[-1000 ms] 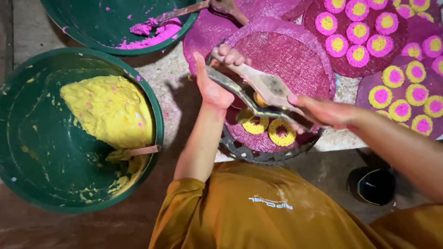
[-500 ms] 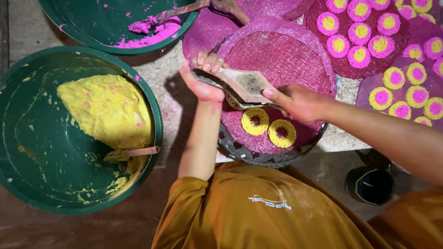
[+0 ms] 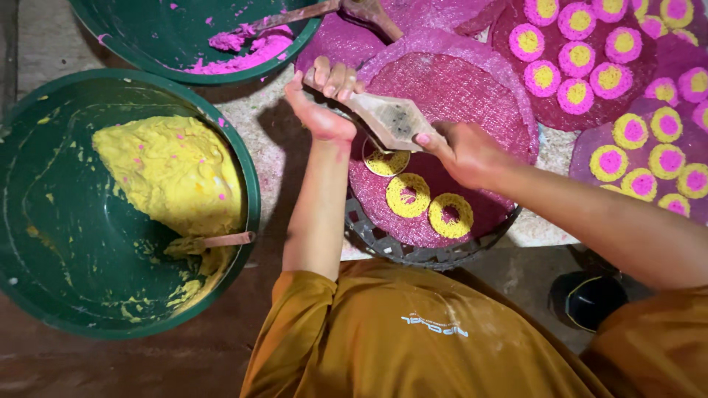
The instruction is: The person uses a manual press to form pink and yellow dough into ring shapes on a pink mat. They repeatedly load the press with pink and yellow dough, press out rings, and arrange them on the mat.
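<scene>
the left hand (image 3: 324, 103) is closed around one end of a wooden press (image 3: 387, 118), a flat diamond-shaped tool with a perforated grey middle, and the right hand (image 3: 461, 151) grips the other end with the fingers folded over the edge. the press is held tilted just above a round pink woven tray (image 3: 457, 96), which lies on a dark basket (image 3: 413, 250). under the press, on this tray, there is a yellow noodle ring (image 3: 386, 161) partly hidden by the tool, and beside it two more yellow rings (image 3: 408, 195) (image 3: 451, 215) lie in a row toward the near edge. to the left, on the floor (image 3: 96, 361), a big green basin (image 3: 44, 243) holds a lump of yellow dough (image 3: 169, 173) with some pink specks, and a small scraper (image 3: 221, 240) rests on its rim, touching the dough. above it, a second green basin (image 3: 147, 37) contains a smaller portion of pink dough (image 3: 254, 46) with a long wooden tool (image 3: 310, 11) lying over the rim. to the right, other pink trays (image 3: 516, 81) carry many finished rings, pink with yellow centre (image 3: 590, 51) and yellow with pink centre (image 3: 634, 133). the person wears an ochre shirt (image 3: 413, 332), and a dark cup (image 3: 590, 302) stands low at the right, near the elbow.
</scene>
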